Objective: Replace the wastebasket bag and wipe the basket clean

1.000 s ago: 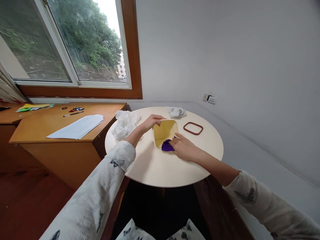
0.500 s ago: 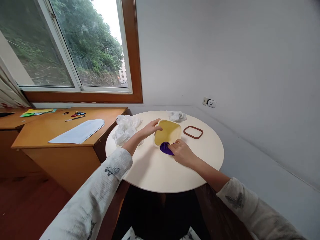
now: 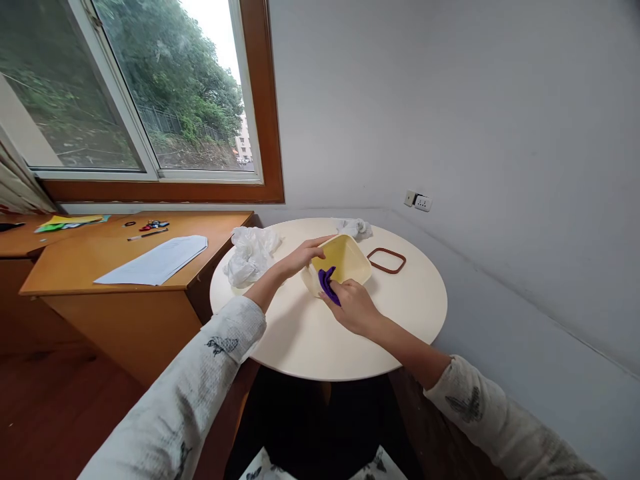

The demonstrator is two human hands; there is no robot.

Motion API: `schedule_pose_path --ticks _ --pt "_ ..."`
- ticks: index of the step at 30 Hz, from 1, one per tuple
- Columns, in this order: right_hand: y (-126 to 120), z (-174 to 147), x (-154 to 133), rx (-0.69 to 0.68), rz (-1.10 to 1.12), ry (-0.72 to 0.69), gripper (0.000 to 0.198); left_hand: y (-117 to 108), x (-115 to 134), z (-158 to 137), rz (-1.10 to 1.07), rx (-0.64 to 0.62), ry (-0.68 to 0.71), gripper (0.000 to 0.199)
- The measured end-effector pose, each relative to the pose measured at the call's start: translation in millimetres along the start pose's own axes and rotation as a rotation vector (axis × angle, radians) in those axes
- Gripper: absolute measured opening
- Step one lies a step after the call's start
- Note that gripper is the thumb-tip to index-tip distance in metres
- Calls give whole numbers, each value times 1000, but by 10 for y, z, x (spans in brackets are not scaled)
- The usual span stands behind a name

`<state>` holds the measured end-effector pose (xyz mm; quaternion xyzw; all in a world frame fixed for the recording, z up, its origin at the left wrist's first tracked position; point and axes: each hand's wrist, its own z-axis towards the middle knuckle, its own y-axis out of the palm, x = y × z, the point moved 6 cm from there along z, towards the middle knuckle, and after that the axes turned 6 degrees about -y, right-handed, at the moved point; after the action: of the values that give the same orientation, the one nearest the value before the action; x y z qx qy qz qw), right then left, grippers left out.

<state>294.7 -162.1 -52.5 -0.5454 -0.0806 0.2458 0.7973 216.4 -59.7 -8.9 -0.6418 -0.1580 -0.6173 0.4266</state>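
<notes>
A pale yellow square container point(image 3: 353, 261) is tilted over the round table, its hollow inside facing me. My left hand point(image 3: 305, 257) grips its upper left edge, thumb on the inner side and the other fingers behind. My right hand point(image 3: 353, 305) is closed on a purple cloth point(image 3: 328, 285), which is folded over the container's near left rim. Just right of the container a brown rounded-square ring point(image 3: 387, 261) lies flat on the table.
Crumpled clear plastic point(image 3: 253, 253) lies at the left of the white round table point(image 3: 320, 357), a greyish crumpled bag point(image 3: 354, 228) at its back. The wooden desk point(image 3: 115, 307) on the left bears white papers point(image 3: 155, 260), a pen point(image 3: 147, 235) and small items.
The container has turned, so its rim runs more diagonally and its inside looks deeper. My right hand has moved slightly left with the purple cloth, which now folds over the rim.
</notes>
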Motion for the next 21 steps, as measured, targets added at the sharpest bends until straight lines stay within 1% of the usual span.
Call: schedule_pose_path --ticks 4,6,8,10,13,14,16,19,21 --pt "-29 -32 61 -131 159 37 41 85 61 9 35 -70 34 63" --pt "-16 -20 127 -215 275 42 41 136 81 3 35 -113 23 63" --pt "43 17 200 -326 372 46 40 179 92 -7 38 -142 -9 64" --pt "151 71 269 -458 399 55 38 207 107 -18 58 -144 -31 65" --pt "358 172 348 -620 328 76 32 256 136 -31 62 -172 -20 65" --pt "421 212 360 -648 301 77 29 275 139 -33 55 -192 -15 65" --pt "519 293 370 -659 263 74 23 295 132 -31 45 -217 -10 66" --pt "587 386 387 -632 193 83 21 288 109 -9 45 -208 -4 65" --pt "579 424 412 -590 126 110 20 286 99 10 50 -205 1 65"
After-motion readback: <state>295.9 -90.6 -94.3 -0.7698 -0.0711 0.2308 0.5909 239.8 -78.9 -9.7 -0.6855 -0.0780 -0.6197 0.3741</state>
